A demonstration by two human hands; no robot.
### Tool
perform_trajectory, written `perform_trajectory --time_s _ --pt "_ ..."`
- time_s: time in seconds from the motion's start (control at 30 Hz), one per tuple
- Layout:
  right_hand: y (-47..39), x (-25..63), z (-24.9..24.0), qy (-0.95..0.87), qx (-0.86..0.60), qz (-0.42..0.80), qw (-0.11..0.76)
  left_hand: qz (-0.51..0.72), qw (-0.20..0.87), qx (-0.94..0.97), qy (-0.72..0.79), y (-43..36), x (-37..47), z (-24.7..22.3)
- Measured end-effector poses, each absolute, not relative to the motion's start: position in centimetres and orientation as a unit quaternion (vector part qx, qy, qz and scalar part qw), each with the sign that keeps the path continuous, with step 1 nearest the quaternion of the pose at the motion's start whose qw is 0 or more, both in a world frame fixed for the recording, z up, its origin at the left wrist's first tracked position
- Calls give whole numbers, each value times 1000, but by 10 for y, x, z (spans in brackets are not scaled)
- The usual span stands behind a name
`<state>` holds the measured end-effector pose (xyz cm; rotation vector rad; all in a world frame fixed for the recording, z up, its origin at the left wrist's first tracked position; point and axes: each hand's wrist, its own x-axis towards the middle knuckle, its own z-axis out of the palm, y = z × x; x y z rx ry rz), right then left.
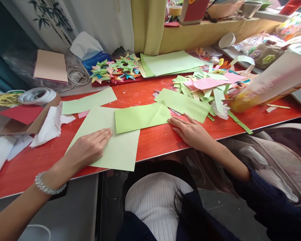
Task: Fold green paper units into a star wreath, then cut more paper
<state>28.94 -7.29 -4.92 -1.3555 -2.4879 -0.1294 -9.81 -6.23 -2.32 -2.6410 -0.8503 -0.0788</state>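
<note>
My left hand [94, 145] lies flat, fingers together, on a large pale green paper sheet [117, 150] that reaches over the table's front edge. A brighter green paper strip [140, 117] with a slanting crease at its right end rests partly on that sheet. At this strip's right end, the fingertips of my right hand [190, 130] touch or nearly touch its corner, the fingers stretched out. Just beyond my right hand is another green paper piece [188, 103]. A further pale green strip [90, 100] lies behind the large sheet.
Paper scraps [213, 83] are heaped at right beside a tall plastic cup [273, 78]. Folded-paper stars [115, 68] and stacked green sheets [173, 63] sit at the back. On the left are tape rolls [37, 96] and a cardboard box [22, 124]. The red table [153, 144] ends close to my body.
</note>
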Motion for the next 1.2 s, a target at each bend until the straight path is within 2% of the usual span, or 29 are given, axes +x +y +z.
perform_trajectory --time_s 0.13,0.23,0.43,0.53,0.6,0.73,0.8,0.9,0.97,1.2 --pt "-76 294 -49 -873 -455 -21 172 -47 107 -936 -331 -55 -109 -20" --pt "-89 287 -44 -877 -435 -35 202 -50 22 -907 -418 -42 -100 -8" --pt "-127 258 -33 -912 -336 -31 234 -135 -236 -742 -613 -22 -58 11" --pt "-136 250 -31 -923 -303 14 235 -191 -370 -669 -615 -13 -44 10" --pt "-134 251 -32 -907 -315 64 272 -220 -414 -670 -575 -6 -40 9" --pt "-115 266 -35 -722 -523 194 410 -293 -439 -700 -481 11 -39 10" --pt "-104 274 -34 -634 -570 300 428 -315 -441 -700 -464 19 -39 12" --pt "-96 279 -28 -563 -556 472 389 -336 -441 -691 -464 25 -35 12" --pt "-95 278 -23 -528 -549 546 349 -352 -450 -676 -464 27 -30 11" --pt "-95 273 -17 -499 -501 638 305 -428 -442 -633 -470 28 -22 3"
